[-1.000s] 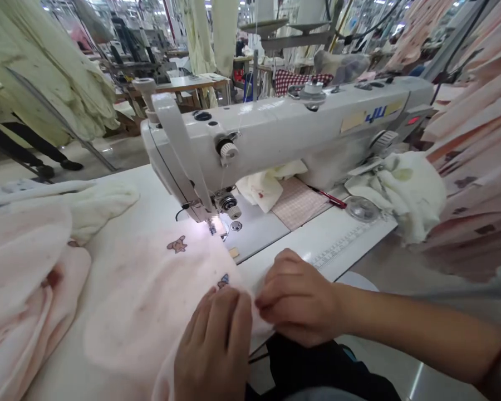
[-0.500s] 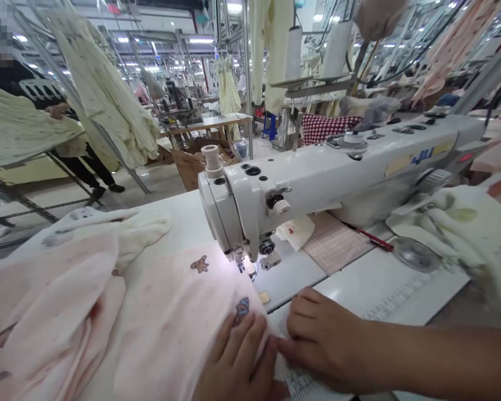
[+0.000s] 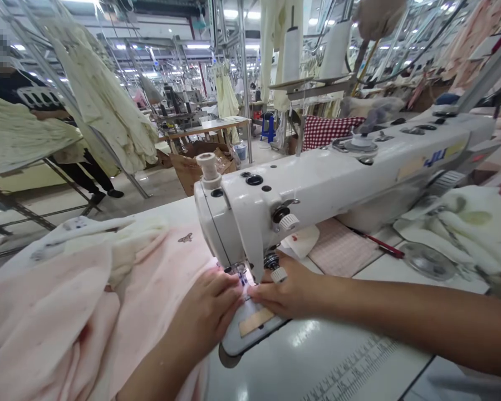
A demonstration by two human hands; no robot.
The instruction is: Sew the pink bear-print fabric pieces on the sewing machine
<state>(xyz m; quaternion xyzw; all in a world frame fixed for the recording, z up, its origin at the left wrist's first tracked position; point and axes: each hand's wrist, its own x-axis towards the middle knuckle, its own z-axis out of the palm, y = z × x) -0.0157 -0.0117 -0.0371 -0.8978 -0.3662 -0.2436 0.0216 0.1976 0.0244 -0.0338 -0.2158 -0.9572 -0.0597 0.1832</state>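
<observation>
Up go your left hand (image 3: 204, 303) and right hand (image 3: 292, 287), beneath the machine head (image 3: 221, 223) mid-frame! The pink cloth (image 3: 158, 301), left of centre, seems at the stitching spot; whether either grip pinches it, I can't tell.

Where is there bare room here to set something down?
The widest bare patch is the white tabletop between the machine bed and the ruler markings. A narrow strip shows between the cream cloth and the machine head. Crowded: beneath that head, with the left hand and right hand; the left side, under pink fabric; the right, around the red pen.
</observation>
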